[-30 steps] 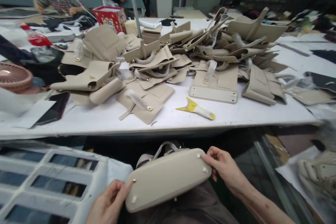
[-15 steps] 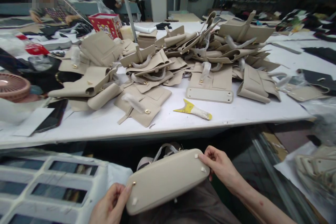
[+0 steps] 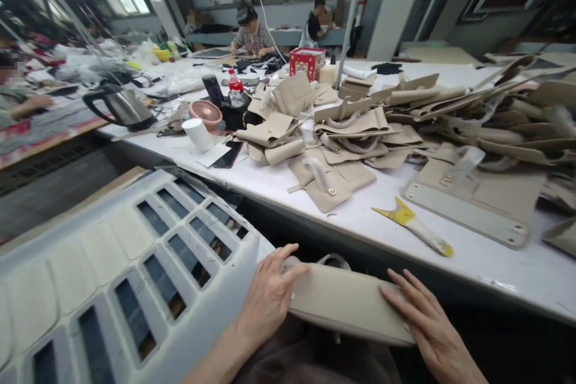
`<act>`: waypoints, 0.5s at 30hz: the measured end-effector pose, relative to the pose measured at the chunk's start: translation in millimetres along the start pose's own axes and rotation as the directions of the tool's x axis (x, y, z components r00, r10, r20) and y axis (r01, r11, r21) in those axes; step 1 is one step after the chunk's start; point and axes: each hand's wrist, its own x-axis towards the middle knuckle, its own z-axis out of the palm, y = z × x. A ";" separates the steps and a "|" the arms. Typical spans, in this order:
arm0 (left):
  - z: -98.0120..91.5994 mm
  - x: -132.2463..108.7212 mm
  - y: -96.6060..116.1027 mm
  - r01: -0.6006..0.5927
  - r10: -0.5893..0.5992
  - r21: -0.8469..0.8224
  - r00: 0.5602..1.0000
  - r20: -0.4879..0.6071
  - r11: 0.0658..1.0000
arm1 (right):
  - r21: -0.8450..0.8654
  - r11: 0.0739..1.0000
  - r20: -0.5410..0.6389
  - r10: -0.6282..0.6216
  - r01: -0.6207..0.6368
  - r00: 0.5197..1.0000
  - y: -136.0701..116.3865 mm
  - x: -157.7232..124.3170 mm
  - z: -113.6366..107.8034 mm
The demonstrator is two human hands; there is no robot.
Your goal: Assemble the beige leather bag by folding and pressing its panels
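Beige handbag held on the lap, below a long white worktable in a workshop.

Left hand (image 3: 269, 295) lies flat, fingers spread, on the near end of the beige handbag (image 3: 346, 306); right hand (image 3: 427, 327) lies open, palm down, on its other end. The bag rests base-up across the lap, just under the table edge. White worktable (image 3: 360, 222): heaped beige bag panels (image 3: 360, 126), a flat panel with a stiff base strip (image 3: 468, 216), a yellow-tipped scraper (image 3: 411, 225) near the edge. Farther left: pink mini fan (image 3: 206, 113), white cup (image 3: 198, 134), dark phone (image 3: 228, 155), steel kettle (image 3: 121, 106), red printed box (image 3: 307, 63). White slotted plastic crate (image 3: 135, 252) at the left knee. Windows behind; other people seated at far benches.
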 end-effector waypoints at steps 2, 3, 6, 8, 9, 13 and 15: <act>-4.0 5.1 0.7 -0.157 0.150 0.082 0.985 0.086 0.984 | -0.161 0.972 0.113 -0.155 0.172 0.981 2.5 9.8 -11.8; -7.0 8.5 2.4 -0.213 0.198 0.107 0.971 0.131 0.971 | -0.219 0.947 0.157 -0.203 0.235 0.966 0.5 16.0 -17.8; -14.3 17.3 14.4 -0.291 0.255 0.132 0.938 0.235 0.948 | -0.289 0.886 0.253 -0.295 0.363 0.921 -19.7 36.5 -26.1; -11.3 19.4 23.9 -0.261 0.219 0.129 0.937 0.271 0.957 | -0.294 0.889 0.238 -0.288 0.351 0.928 -42.1 50.2 -18.5; -6.3 19.2 26.9 -0.217 0.175 0.128 0.945 0.277 0.968 | -0.293 0.906 0.217 -0.248 0.305 0.944 -54.0 57.1 -11.3; 27.6 16.3 16.5 -0.028 0.008 0.093 0.979 0.205 0.995 | -0.176 0.984 0.325 0.040 0.019 0.945 -88.6 85.7 15.8; 40.2 17.0 1.3 -0.023 0.014 0.057 0.987 0.162 0.998 | -0.084 0.994 0.471 0.100 -0.069 0.877 -89.7 96.8 15.0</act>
